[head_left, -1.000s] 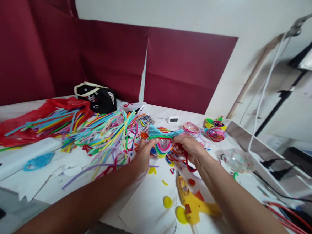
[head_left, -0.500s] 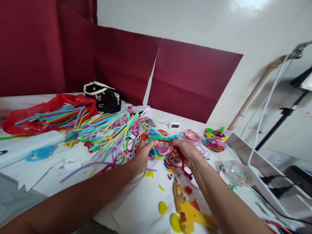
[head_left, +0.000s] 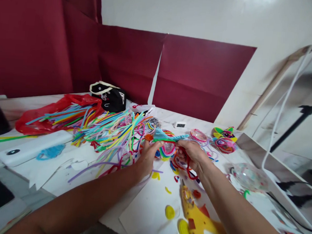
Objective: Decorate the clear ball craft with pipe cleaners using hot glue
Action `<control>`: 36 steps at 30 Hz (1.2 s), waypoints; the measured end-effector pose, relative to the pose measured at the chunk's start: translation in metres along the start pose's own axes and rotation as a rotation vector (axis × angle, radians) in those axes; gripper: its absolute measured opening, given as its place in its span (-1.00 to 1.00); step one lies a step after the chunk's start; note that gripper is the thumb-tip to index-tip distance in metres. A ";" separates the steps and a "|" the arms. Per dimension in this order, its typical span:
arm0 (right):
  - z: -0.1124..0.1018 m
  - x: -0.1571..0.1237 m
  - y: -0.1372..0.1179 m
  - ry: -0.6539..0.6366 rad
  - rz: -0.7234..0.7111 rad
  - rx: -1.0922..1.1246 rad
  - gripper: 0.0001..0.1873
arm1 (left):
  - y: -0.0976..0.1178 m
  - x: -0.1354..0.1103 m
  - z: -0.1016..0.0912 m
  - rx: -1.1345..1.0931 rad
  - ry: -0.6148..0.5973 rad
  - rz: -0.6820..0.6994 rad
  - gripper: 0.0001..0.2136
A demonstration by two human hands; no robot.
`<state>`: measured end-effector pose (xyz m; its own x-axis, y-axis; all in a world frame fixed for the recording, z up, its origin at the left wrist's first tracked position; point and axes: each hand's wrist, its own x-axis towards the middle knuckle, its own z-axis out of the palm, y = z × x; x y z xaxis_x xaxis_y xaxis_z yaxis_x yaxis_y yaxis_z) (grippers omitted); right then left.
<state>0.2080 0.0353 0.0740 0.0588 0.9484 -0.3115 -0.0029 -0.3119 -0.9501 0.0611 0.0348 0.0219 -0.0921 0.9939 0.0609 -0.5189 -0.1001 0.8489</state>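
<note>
My left hand [head_left: 146, 157] and my right hand [head_left: 192, 153] both pinch a small pipe-cleaner craft piece [head_left: 167, 148] with a clear dome and rainbow rings, held just above the white table [head_left: 149, 216]. A light blue fuzzy strip [head_left: 168, 136] runs across its top between my fingers. Red pipe cleaners [head_left: 186, 165] dangle under my right hand. A big heap of loose coloured pipe cleaners [head_left: 109, 131] lies left of my left hand.
A yellow glue gun [head_left: 195, 217] lies near my right forearm, with yellow coils [head_left: 169, 212] beside it. Behind are a red plastic bag [head_left: 55, 111], a black pouch [head_left: 109, 96], finished pieces [head_left: 224, 139], a clear dome [head_left: 249, 175] and a white flat device [head_left: 31, 147] at left.
The view has drifted right and up slightly. My hands keep their hold on the craft piece, with only small finger shifts.
</note>
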 end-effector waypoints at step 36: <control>-0.007 -0.009 0.031 -0.034 -0.282 0.167 -0.70 | -0.001 -0.019 0.006 0.123 0.040 0.064 -0.52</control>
<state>0.2139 0.0164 0.0471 0.0475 0.9983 -0.0338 -0.1548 -0.0260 -0.9876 0.0686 0.0162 0.0236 -0.1570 0.9827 0.0985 -0.4031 -0.1548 0.9020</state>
